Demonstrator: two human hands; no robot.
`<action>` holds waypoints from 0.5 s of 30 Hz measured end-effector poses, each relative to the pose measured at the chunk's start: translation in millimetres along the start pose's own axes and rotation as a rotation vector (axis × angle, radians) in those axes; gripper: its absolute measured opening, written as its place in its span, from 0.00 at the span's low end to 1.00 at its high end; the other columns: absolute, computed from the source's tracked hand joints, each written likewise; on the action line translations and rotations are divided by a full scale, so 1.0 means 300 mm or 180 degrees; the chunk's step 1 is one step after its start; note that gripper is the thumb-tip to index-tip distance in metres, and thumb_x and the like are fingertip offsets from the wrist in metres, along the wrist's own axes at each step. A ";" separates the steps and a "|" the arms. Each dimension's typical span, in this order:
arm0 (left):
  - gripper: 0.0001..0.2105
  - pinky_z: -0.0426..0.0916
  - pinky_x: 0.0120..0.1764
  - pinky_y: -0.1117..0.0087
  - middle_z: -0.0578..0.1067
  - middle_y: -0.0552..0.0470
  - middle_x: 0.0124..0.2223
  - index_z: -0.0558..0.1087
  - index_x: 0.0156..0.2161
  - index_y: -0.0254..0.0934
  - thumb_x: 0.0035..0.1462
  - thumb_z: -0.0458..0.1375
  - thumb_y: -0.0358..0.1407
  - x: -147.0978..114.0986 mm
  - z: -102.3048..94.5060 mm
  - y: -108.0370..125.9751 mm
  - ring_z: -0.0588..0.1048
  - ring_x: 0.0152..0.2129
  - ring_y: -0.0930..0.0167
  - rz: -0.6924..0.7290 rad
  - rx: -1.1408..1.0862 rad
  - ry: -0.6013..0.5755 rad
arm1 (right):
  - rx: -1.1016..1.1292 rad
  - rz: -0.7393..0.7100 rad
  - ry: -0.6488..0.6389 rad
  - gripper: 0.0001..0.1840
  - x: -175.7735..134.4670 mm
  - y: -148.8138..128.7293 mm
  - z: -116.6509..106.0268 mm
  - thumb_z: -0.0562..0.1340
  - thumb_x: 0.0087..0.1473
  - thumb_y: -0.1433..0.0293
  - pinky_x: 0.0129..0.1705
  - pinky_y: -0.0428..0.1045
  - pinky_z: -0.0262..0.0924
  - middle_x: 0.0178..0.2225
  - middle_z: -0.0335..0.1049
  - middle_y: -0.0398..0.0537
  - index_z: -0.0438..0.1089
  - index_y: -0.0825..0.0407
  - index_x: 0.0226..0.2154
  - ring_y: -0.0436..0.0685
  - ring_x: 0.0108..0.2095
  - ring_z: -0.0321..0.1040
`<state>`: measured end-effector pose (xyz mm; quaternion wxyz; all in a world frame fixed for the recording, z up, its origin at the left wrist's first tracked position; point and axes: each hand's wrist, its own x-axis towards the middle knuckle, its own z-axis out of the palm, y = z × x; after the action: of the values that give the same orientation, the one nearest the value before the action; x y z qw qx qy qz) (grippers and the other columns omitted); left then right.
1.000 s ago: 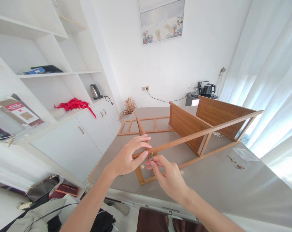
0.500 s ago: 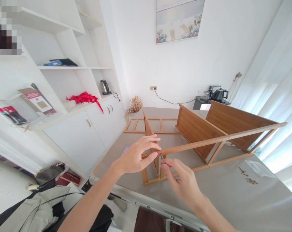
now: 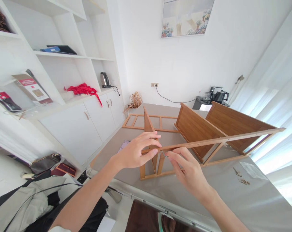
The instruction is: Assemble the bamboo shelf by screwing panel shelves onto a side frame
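Fingers [image 3: 177, 157] at wooden frame [image 3: 209, 142] on grey table [image 3: 209, 187], white wall [image 3: 138, 42] beyond

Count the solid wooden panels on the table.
3: the left panel, partly behind the left hand; the middle panel; and the right panel, nearest the curtain. No others show.

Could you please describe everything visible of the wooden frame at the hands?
The frame looks like brown wood: two long rails joined by short crossbars. It stands on its long edge on the table, with panels behind it. The left hand rests at its left end; the right hand holds a small metal tool at the upper rail.
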<state>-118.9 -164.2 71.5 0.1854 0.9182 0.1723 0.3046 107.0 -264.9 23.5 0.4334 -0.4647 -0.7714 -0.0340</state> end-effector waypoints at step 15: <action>0.10 0.64 0.62 0.55 0.72 0.46 0.61 0.75 0.50 0.45 0.67 0.54 0.34 0.002 -0.011 0.009 0.65 0.63 0.61 0.0021 -0.0072 -0.0003 | -0.0125 0.0007 -0.0015 0.13 0.022 -0.027 -0.015 0.55 0.66 0.75 0.37 0.50 0.69 0.38 0.69 0.50 0.73 0.47 0.44 0.55 0.38 0.68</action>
<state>-119.8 -165.5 75.4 0.1948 0.9168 0.1658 0.3067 102.7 -267.0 33.7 0.4225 -0.4741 -0.7710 -0.0476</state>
